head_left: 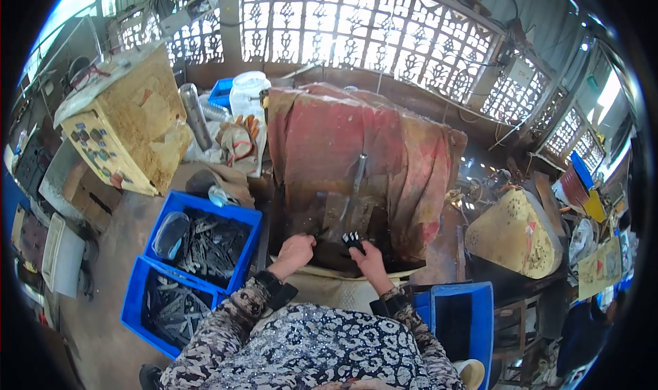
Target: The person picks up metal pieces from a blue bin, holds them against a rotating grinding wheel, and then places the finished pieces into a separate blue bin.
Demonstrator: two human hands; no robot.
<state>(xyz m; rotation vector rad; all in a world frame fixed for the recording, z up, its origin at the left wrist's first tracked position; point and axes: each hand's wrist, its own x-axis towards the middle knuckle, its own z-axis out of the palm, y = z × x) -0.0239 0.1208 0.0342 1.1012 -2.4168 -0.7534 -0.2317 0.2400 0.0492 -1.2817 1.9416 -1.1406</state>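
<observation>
My left hand (pixel 295 253) is closed, its fingertips pinched together at the front of a red-draped machine (pixel 329 140); a small dark thing shows at the fingertips, too small to name. Closed round a little bunch of dark strips with pale, shiny ends (pixel 352 240), my right hand (pixel 370 262) is a short way to the right. Between and beyond the hands, a metal rod (pixel 359 174) slants down toward the dark work area under the cloth. The two hands are apart from each other.
On my left, two blue bins (pixel 245 270) hold many loose flat metal strips. A blue bin (pixel 471 290) stands on my right. A wooden cabinet with knobs (pixel 144 116) is at the far left, a yellowish rounded block (pixel 514 232) at the right. Orange-tipped gloves (pixel 241 142) lie behind.
</observation>
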